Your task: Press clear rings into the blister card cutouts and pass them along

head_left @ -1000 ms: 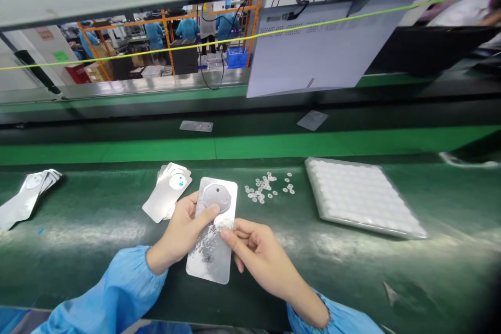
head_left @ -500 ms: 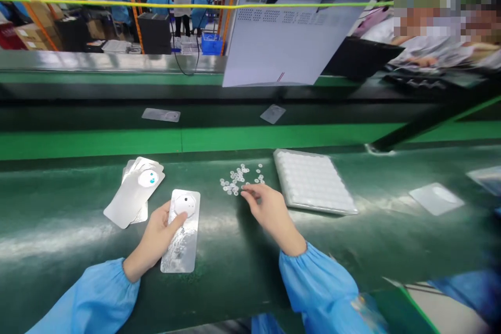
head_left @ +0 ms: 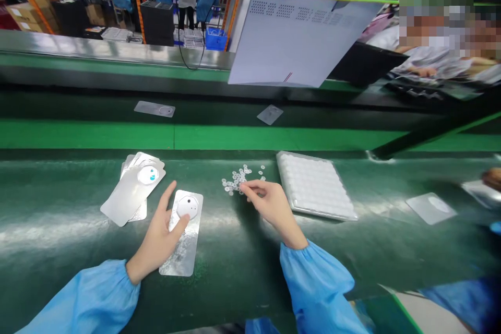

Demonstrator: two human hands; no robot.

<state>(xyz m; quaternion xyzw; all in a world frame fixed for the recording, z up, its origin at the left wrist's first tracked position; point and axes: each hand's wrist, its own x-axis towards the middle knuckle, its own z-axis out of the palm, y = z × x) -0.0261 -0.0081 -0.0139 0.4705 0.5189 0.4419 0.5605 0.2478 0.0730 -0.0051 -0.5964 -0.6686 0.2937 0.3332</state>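
Observation:
My left hand [head_left: 156, 237] is open over the left edge of a silvery flat panel [head_left: 188, 245]. Its thumb lies on the panel beside a white round patch with a dark dot, and its index finger points up and away. My right hand [head_left: 270, 203] has thumb and forefinger pinched together at the near edge of a scattered pile of small whitish rings [head_left: 237, 176]; whatever is between the fingertips is too small to make out. Left of my left hand lies a fanned stack of similar panels [head_left: 127, 193], the top one showing blue marks on its round patch.
A wrapped tray of white rounded pieces [head_left: 315, 185] lies right of the rings. Farther right is a flat sheet [head_left: 430, 209]. Two thin sheets [head_left: 154, 108] lie beyond the green strip. A white hanging panel [head_left: 297, 36] and a slanted dark post [head_left: 422, 130] stand behind; other people work there.
My left hand has loosened from the panel, its index finger now lifted and spread. My right hand stays at the rings, fingertips slightly farther into the pile. The view has shifted slightly.

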